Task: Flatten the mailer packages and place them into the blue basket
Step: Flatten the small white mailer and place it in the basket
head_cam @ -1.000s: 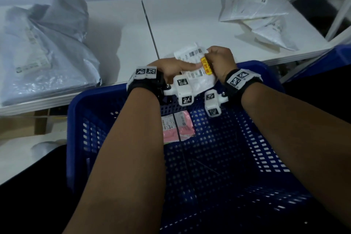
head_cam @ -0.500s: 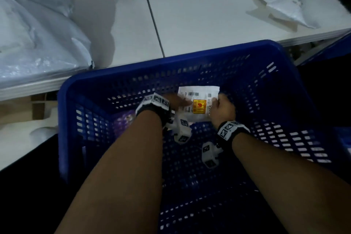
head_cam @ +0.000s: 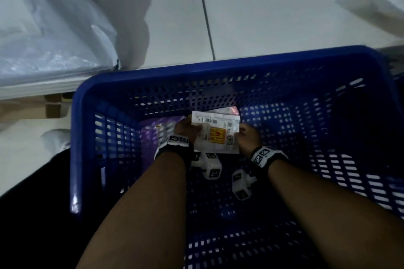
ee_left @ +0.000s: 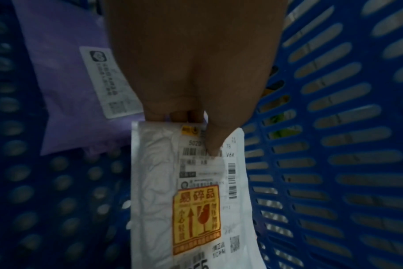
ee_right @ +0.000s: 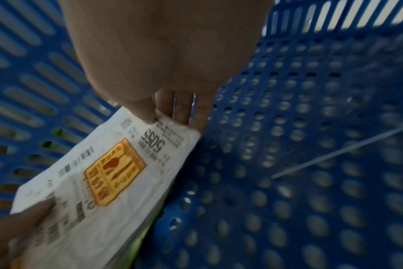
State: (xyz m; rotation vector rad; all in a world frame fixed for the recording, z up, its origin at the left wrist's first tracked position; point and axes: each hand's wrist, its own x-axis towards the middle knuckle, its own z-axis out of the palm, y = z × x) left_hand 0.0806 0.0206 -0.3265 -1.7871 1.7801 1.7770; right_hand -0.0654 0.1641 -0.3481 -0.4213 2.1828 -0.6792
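Both hands have gone from the table edge deep into the basket (head_cam: 229,65), taking the white mailer (head_cam: 215,131) with them. It sits low against the far wall. The left hand (head_cam: 185,130) pinches its left end, thumb on the barcode label, fingers curled beneath. The right hand (head_cam: 248,137) pinches the opposite end, thumb on top, fingers under. A purple mailer (ee_left: 76,87) lies on the basket floor, just left. Grey bags (head_cam: 48,28) sit on the table (head_cam: 262,17) beyond.

A flat white mailer (head_cam: 215,132) with a barcode label and an orange-yellow fragile sticker sits low inside the blue basket (head_cam: 306,102), beside a purple mailer (ee_left: 71,81) on the perforated floor.
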